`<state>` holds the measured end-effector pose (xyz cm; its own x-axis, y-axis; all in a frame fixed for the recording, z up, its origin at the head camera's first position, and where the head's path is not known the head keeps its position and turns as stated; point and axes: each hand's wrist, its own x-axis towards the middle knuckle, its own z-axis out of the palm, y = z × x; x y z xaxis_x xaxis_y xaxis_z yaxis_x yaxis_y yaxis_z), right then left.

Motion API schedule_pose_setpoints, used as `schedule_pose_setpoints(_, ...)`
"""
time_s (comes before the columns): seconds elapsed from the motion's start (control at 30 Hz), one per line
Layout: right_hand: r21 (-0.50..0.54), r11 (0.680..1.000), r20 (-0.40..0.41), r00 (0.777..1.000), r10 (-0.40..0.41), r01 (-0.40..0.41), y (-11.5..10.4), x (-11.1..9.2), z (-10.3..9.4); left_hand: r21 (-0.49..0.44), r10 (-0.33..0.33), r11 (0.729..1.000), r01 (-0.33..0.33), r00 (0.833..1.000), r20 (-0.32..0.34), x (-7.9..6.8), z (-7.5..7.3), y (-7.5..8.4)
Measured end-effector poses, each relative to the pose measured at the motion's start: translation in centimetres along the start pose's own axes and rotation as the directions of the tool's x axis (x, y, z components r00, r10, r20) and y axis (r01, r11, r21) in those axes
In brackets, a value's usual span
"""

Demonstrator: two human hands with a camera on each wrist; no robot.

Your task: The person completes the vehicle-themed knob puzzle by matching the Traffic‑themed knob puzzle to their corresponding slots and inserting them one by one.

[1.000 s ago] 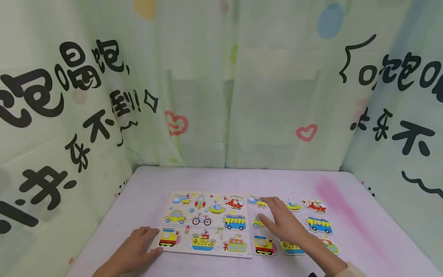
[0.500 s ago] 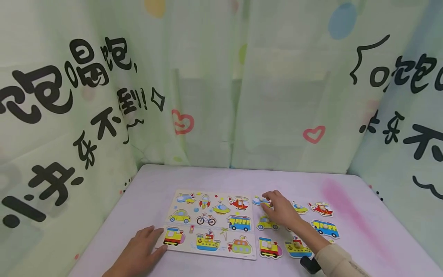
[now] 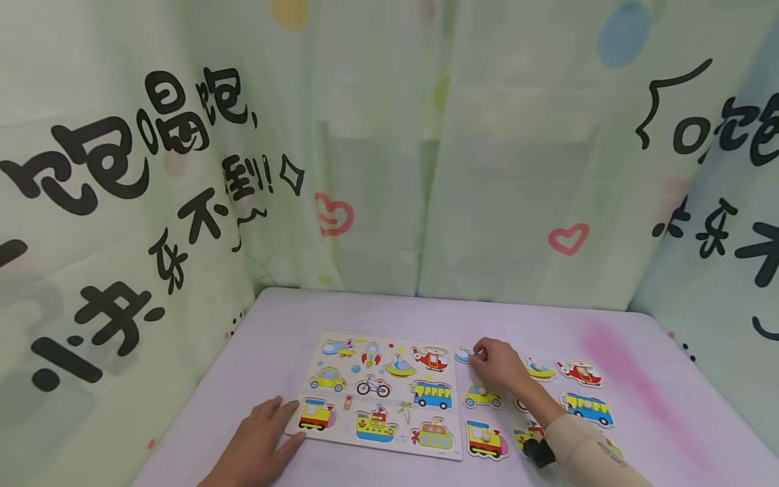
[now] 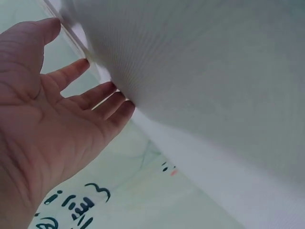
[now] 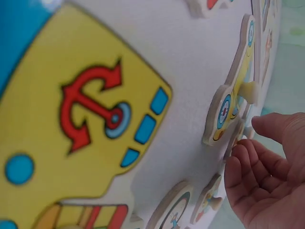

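A puzzle board (image 3: 342, 437) printed with vehicles lies on the table. My left hand (image 3: 255, 439) rests at its left edge with fingers spread; in the left wrist view the same hand (image 4: 71, 109) shows straight, relaxed fingers. Just right of the board, my right hand (image 3: 500, 365) pinches the airplane puzzle piece (image 3: 462, 355) by its right part, thumb against fingertips. The piece still lies at table level, partly covered by the fingers. In the right wrist view, the hand (image 5: 262, 181) is beyond the yellow car piece (image 5: 238, 102), whose wooden knob sticks up.
Around the right arm lie more knobbed pieces: train (image 3: 487, 439), bus (image 3: 587, 409), helicopter (image 3: 579, 373) and flying saucer (image 3: 540, 369). The ship piece (image 5: 47, 119) is partly under the black wrist camera (image 3: 538, 453). Printed curtains (image 3: 377, 203) enclose the table.
My right hand has come down onto the airplane piece, its spread fingers closing into a pinch. The left hand stays at the board's edge. The head view has turned slightly left.
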<state>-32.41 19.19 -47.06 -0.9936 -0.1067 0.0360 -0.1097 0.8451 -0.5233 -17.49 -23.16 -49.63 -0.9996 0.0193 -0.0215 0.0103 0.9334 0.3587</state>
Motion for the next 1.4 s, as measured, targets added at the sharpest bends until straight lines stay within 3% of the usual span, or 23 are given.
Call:
schedule_pose_setpoints(0.57, -0.013, 1.000, -0.033, 0.999, 0.002, -0.002, 0.5, 0.8, 0.1, -0.011, 0.016, 1.000, -0.016, 0.997, -0.077, 0.2, 0.1, 0.3)
schedule_pose_setpoints(0.87, 0.174, 0.985, -0.061, 0.998, 0.005, 0.005, 0.1, 1.1, -0.2, -0.033, -0.004, 0.999, 0.002, 0.996, -0.086, -0.1, -0.1, 0.2)
schedule_pose_setpoints(1.1, 0.366, 0.930, -0.023, 0.999, 0.028, -0.018, -2.8, 0.9, 0.0, -0.054, -0.014, 0.998, 0.009, 0.995, -0.097, 0.1, -0.3, -0.4)
schedule_pose_setpoints(1.4, 0.448, 0.894, 0.002, 1.000, 0.007, -0.007, -5.9, 0.5, 2.4, -0.088, -0.025, 0.996, 0.017, 0.996, -0.084, 0.3, 0.0, -0.6)
